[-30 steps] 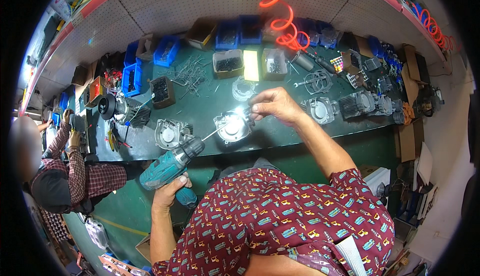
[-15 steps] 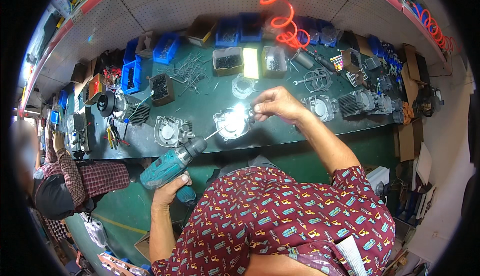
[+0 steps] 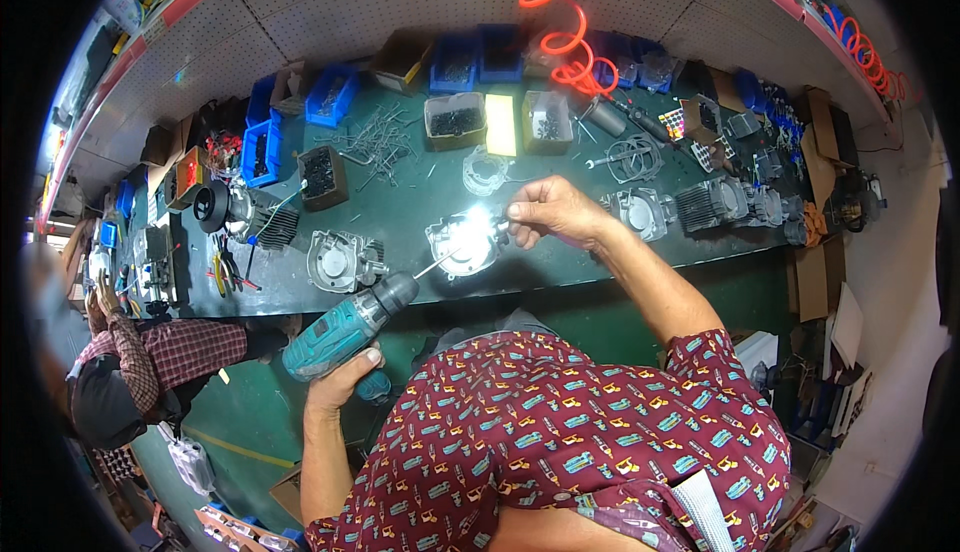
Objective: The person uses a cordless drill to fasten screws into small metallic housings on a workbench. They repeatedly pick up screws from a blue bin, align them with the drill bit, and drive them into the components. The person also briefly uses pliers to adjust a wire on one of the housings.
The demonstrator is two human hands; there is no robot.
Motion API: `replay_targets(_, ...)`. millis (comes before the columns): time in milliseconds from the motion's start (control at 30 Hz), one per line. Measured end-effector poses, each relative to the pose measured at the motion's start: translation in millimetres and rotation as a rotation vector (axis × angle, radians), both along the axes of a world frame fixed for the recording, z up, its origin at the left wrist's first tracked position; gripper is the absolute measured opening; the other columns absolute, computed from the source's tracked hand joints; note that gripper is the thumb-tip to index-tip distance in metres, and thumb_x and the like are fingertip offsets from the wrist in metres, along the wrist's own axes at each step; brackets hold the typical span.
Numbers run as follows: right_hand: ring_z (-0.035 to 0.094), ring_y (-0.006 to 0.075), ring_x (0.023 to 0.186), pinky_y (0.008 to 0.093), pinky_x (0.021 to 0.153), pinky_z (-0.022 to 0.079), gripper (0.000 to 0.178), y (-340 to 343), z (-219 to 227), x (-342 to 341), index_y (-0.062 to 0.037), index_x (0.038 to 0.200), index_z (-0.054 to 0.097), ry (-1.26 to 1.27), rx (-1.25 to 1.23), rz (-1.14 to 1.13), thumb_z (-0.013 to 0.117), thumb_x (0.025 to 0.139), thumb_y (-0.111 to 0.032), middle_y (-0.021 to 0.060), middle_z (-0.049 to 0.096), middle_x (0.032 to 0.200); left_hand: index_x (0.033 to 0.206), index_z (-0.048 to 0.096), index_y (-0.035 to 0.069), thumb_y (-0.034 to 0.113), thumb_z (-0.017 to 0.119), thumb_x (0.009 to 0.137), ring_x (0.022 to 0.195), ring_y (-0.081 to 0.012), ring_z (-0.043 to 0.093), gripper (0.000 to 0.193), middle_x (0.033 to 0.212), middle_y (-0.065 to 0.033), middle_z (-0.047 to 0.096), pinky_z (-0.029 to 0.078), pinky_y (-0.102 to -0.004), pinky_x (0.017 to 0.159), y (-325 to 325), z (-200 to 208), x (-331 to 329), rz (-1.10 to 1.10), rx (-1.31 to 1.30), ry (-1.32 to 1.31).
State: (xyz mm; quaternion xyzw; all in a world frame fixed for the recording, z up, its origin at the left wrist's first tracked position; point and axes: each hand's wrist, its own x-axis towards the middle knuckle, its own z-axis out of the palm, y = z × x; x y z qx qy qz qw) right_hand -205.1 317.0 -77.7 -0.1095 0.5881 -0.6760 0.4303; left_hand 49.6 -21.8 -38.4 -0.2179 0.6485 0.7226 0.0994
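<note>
In my left hand [image 3: 343, 380] I hold a teal and black cordless drill [image 3: 345, 330], its long thin bit [image 3: 436, 263] slanting up to the right. The bit's tip reaches the near left part of a round cast-metal housing [image 3: 462, 244], where glare hides the detail. My right hand [image 3: 553, 214] pinches the housing's right side between thumb and fingers; whether a small part is also between them, I cannot tell. A similar housing [image 3: 340, 261] lies to the left of it, and another housing [image 3: 640, 215] lies beyond my right hand.
Finned motor bodies stand at the left [image 3: 262, 217] and right [image 3: 712, 206]. A screw box [image 3: 454, 122], blue bins [image 3: 330, 98] and loose long bolts [image 3: 385, 144] lie farther back. A red coiled hose [image 3: 570, 44] hangs above. Another person [image 3: 150, 372] works at the left.
The drill has shifted very slightly right and up, its bit still at the housing. My right hand stays nearly in place. The other person's arms and body have moved at the left.
</note>
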Motion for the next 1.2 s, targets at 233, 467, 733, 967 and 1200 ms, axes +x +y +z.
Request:
replay_targets(233, 0.068, 0.0161, 0.068, 0.0296, 0.061, 0.057, 0.026, -5, 2, 2, 0.0016, 0.096, 0.067, 0.038, 0.037, 0.008, 0.067, 0.098, -0.025, 0.0093, 0.070, 0.080, 0.101, 0.067, 0.003, 0.012, 0.077, 0.082, 0.078, -0.0157, 0.065, 0.024, 0.086, -0.0044, 0.067, 0.054, -0.0307, 0.074, -2, -4, -1, -0.011, -0.016, -0.005)
replay_targets(467, 0.066, 0.0137, 0.068, 0.0284, 0.062, 0.056, 0.023, -14, -7, 1, 0.0021, 0.099, 0.068, 0.027, -0.050, 0.033, 0.071, 0.094, -0.020, 0.0075, 0.069, 0.082, 0.104, 0.066, 0.001, 0.011, 0.076, 0.082, 0.077, -0.0162, 0.065, 0.026, 0.086, -0.0051, 0.067, 0.054, -0.0313, 0.074, -9, -9, 7, 0.021, -0.017, -0.025)
replay_targets(733, 0.070, 0.0175, 0.074, 0.0288, 0.066, 0.059, 0.032, -28, -11, 1, 0.0096, 0.112, 0.065, -0.031, -0.048, 0.043, 0.073, 0.091, -0.015, 0.0130, 0.071, 0.089, 0.103, 0.065, -0.001, 0.017, 0.078, 0.078, 0.076, -0.0217, 0.066, 0.034, 0.084, -0.0092, 0.067, 0.055, -0.0354, 0.075, -13, -4, 13, 0.070, -0.047, -0.062)
replay_targets(967, 0.073, 0.0246, 0.086, 0.0328, 0.079, 0.062, 0.039, -33, -7, -1, 0.0162, 0.123, 0.059, -0.074, -0.121, 0.047, 0.068, 0.093, -0.008, 0.0227, 0.071, 0.100, 0.106, 0.062, -0.003, 0.018, 0.076, 0.080, 0.073, -0.0220, 0.063, 0.037, 0.079, -0.0102, 0.063, 0.053, -0.0355, 0.072, -14, -12, 16, 0.083, 0.009, -0.034)
replay_targets(1200, 0.073, 0.0281, 0.097, 0.0343, 0.085, 0.062, 0.042, -34, 6, 0, 0.0179, 0.128, 0.054, -0.049, -0.150, 0.039, 0.066, 0.093, -0.003, 0.0252, 0.070, 0.104, 0.109, 0.065, -0.002, 0.014, 0.075, 0.084, 0.078, -0.0187, 0.066, 0.031, 0.085, -0.0090, 0.068, 0.054, -0.0317, 0.075, -17, -17, 16, 0.067, 0.100, -0.012)
